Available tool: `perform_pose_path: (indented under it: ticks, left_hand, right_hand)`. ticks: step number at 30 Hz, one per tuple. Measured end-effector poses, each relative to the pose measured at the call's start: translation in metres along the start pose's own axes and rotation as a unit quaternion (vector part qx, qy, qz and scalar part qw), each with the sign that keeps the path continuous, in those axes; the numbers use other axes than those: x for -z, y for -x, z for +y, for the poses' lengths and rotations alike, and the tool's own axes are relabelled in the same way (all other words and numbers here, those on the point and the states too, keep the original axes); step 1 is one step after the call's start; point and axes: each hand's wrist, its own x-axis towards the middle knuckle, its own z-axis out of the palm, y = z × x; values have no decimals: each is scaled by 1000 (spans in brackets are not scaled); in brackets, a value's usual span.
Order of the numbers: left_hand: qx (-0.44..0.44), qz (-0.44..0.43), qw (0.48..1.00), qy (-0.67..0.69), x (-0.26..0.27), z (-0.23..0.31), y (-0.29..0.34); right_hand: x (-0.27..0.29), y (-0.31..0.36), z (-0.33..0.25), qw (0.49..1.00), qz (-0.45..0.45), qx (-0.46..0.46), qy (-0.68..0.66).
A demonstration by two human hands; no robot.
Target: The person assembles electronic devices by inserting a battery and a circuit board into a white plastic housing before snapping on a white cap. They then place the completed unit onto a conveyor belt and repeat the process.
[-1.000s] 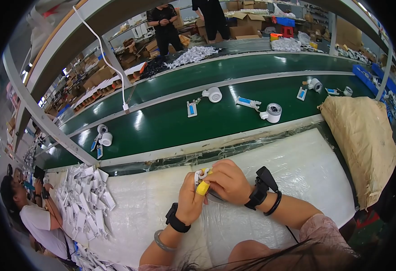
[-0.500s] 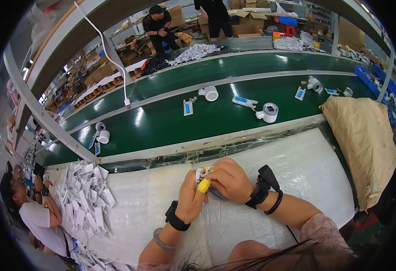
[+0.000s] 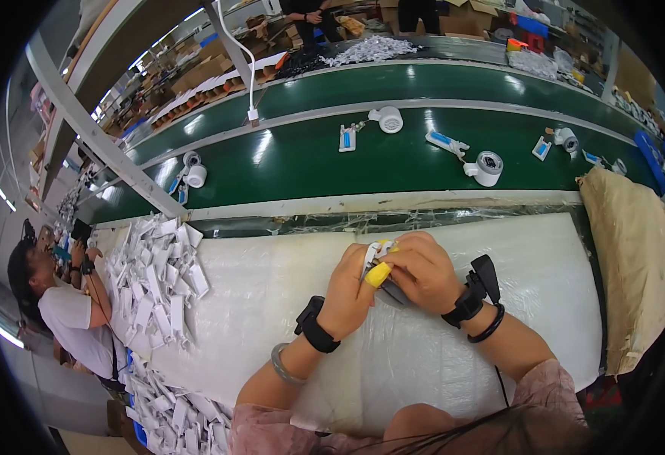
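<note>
Just below the middle of the frame, the person's left hand point(image 3: 347, 292) and right hand point(image 3: 422, 271) meet over a white padded work surface point(image 3: 544, 258). Both are closed around a small white part point(image 3: 372, 252), which sits pinched between their fingertips where the two hands touch. A yellow finger cover point(image 3: 378, 274) shows on one fingertip at that spot; which hand wears it cannot be told. Each wrist carries a black band.

To the left of the hands, a heap of small white packets point(image 3: 154, 277) spreads across the surface and runs down toward the lower left edge. Above the surface a green conveyor belt point(image 3: 302, 163) crosses the frame, carrying white tape rolls point(image 3: 488, 167) and other small white items, well apart from the hands. A tan sack point(image 3: 632, 258) lies at the right edge. At the far left another person point(image 3: 63, 315) in a white shirt sits beside the packets.
</note>
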Motion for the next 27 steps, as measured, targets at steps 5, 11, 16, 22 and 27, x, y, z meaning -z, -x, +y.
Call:
perform_pose_path:
  ticks: [5,11,16,22,27]
  left_hand:
    - [-6,9,1000,-13,1,-2,3]
    - [-1,-14,1000,1,7,5,2]
    - [0,-25,999,31,6,5,0]
    - [64,-28,995,72,3,7,-1]
    - [46,-23,999,9,4,9,-3]
  right_hand:
    - [-2,-2,0,1000,6,13,11]
    - [3,-6,2,999,-27,32,-11]
    - [4,-8,2,999,-27,20,-25]
    - [8,-8,-1,999,-40,9,-23]
    - [8,-6,1,999,-50,3,-12]
